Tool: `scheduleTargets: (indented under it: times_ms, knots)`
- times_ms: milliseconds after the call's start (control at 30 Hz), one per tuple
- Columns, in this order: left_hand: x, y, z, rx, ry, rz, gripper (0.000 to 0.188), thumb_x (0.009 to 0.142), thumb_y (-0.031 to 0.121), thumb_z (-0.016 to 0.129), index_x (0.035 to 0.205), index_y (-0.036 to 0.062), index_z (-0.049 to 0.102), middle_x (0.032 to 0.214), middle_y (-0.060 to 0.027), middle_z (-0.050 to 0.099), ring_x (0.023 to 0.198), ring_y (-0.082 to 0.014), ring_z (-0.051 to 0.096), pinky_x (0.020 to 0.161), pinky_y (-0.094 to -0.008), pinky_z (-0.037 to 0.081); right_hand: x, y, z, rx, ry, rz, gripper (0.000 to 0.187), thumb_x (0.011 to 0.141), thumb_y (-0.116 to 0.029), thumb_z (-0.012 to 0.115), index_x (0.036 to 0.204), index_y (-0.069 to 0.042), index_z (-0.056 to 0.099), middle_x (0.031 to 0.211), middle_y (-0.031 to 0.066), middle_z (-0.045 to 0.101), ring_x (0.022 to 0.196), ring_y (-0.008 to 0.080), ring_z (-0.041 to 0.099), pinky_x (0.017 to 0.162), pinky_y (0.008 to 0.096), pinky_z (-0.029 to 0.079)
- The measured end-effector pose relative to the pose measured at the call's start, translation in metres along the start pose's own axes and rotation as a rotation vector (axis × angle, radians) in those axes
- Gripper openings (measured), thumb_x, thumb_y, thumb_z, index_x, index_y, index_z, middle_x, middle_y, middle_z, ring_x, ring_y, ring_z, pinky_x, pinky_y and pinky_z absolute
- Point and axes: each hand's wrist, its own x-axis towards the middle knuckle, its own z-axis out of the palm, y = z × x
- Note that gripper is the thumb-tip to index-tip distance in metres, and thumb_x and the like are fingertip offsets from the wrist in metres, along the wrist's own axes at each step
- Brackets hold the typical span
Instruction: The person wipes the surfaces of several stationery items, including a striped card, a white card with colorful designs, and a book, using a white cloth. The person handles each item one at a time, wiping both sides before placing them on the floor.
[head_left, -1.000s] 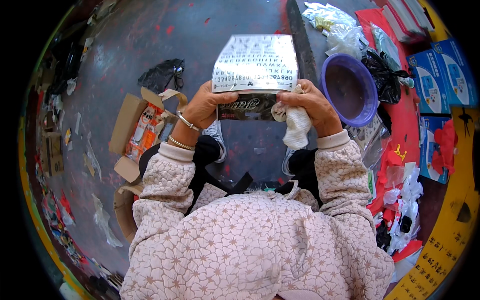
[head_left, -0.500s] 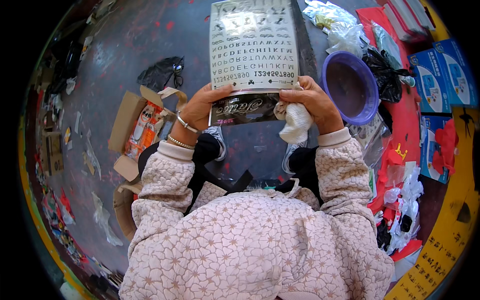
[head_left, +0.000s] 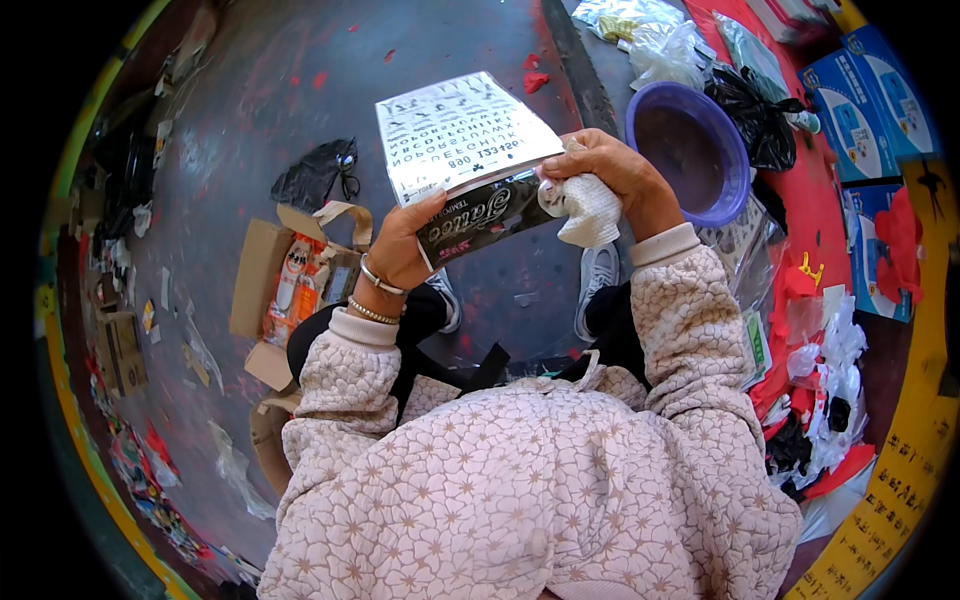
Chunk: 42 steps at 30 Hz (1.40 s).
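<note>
Held out in front of me is a temporary tattoo sheet, white with rows of black letters and small figures and a black band along its near edge. My left hand grips the near left corner, thumb on top. At the near right corner my right hand is closed on the sheet too, and it also holds a crumpled white cloth that hangs below the fingers. The sheet is tilted, its left side lower than its right. Most fingertips are hidden beneath it.
A purple basin with murky water stands to the right, beside a black plastic bag. An open cardboard box with orange packets lies left. Blue boxes, red cloth and plastic scraps line the right side. Another black bag lies ahead-left.
The sheet has turned and tipped from facing me squarely to slanting, its left side now lower and nearer. Both hands keep hold of it; the view has shifted slightly.
</note>
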Motion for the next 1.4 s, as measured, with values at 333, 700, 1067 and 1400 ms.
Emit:
scheduleTargets:
  times_ms: [333,700,1067,1400]
  knots:
    - [0.007,-0.012,0.019,0.829,0.123,0.231,0.033,0.094,0.019,0.04,0.119,-0.002,0.045,0.11,-0.012,0.056,0.098,-0.0181,0.057,0.084,-0.0306,0.049,-0.014,-0.019,0.045,-0.7,1.008,-1.073,0.021,0.072,-0.024,0.068,0.078,-0.005,0.061,0.066,0.011,0.058,0.057,0.0243,0.056,0.054,0.0343,0.044]
    - [0.005,-0.017,0.014,-0.394,-0.093,0.044,0.049,0.093,0.03,0.038,0.129,-0.0023,0.032,0.128,-0.0238,0.041,0.121,-0.0375,0.038,0.101,-0.0574,0.027,0.023,0.035,0.066,-1.127,0.798,-1.35,0.009,0.064,-0.008,0.063,0.068,-0.011,0.055,0.068,0.0028,0.05,0.061,0.0209,0.054,0.052,0.0323,0.044]
    - [-0.001,-0.003,0.027,-0.115,-0.131,0.1,0.052,0.095,0.031,0.027,0.134,-0.0031,0.022,0.135,-0.0263,0.029,0.126,-0.0424,0.026,0.105,-0.0524,0.022,0.031,0.013,-0.014,-0.946,1.251,-0.683,0.013,0.077,-0.018,0.06,0.077,-0.005,0.06,0.078,0.011,0.06,0.073,0.0286,0.06,0.061,0.0368,0.047]
    - [0.007,-0.009,0.01,0.976,0.132,0.402,0.031,0.092,0.007,0.039,0.119,-0.0081,0.042,0.114,-0.0166,0.053,0.103,-0.0266,0.055,0.088,-0.036,0.047,-0.01,-0.021,0.027,-0.121,0.888,-1.045,0.013,0.076,-0.013,0.067,0.078,-0.001,0.061,0.068,0.0011,0.059,0.059,0.0071,0.052,0.054,0.0232,0.044]
